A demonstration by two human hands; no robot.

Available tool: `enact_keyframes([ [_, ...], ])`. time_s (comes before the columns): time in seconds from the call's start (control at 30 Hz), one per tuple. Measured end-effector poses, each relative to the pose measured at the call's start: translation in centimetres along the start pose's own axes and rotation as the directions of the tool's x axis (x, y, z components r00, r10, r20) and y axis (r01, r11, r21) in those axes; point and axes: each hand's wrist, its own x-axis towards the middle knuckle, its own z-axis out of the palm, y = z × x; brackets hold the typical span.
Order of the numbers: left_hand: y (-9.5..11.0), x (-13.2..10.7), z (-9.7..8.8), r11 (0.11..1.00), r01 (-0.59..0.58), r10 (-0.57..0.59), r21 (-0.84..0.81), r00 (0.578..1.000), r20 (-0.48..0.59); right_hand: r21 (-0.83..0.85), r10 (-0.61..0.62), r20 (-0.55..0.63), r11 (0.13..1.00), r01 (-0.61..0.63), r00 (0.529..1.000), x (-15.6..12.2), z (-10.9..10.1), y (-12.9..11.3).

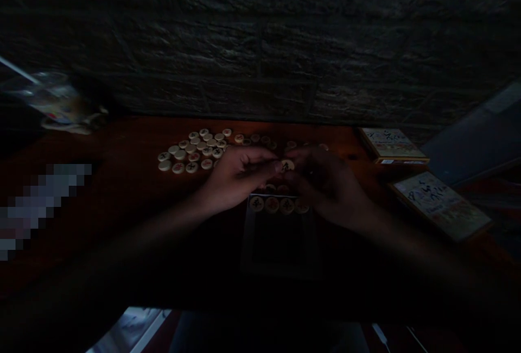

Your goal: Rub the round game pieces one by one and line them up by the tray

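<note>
A round, pale xiangqi piece (287, 165) with a black character is pinched between my two hands. My left hand (238, 176) has its thumb and fingertips at the piece's left edge. From the other side, the fingers of my right hand (331, 179) close on it, though deep shadow blurs them. Just below lies a shallow tray (280, 274), its far end holding a row of pieces (272, 204) with red and black characters. Beyond my left hand, many loose pieces (191, 147) lie spread on the table, some face up and some blank side up.
Two flat printed boxes, one farther back (393, 144) and one nearer (443, 203), lie at the right. A plastic cup (57, 100) with a straw stands at the far left. The wooden table (134, 146) meets a dark stone wall (260, 43).
</note>
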Motion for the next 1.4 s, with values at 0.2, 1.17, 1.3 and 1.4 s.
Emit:
enact_keyframes([
  [0.2, 0.4, 0.0, 0.1, 0.999, 0.028, -0.028, 0.016, 0.999, -0.034, 0.202, 0.111, -0.038, 0.974, -0.101, 0.993, 0.3, 0.4, -0.1],
  [1.17, 0.5, -0.9, 1.0, 0.981, -0.12, 0.131, 0.15, 0.989, -0.071, 0.286, 0.281, -0.075, 0.925, -0.249, 0.957, 0.4, 0.5, -1.4],
  [1.3, 0.6, -0.8, 0.9, 0.988, -0.088, 0.099, 0.124, 0.992, -0.083, 0.303, 0.262, -0.04, 0.923, -0.238, 0.964, 0.4, 0.4, -1.4],
  [1.4, 0.7, -0.8, 0.9, 0.993, -0.055, 0.066, 0.101, 0.992, -0.103, 0.283, 0.211, -0.052, 0.941, -0.188, 0.976, 0.2, 0.4, -1.3],
])
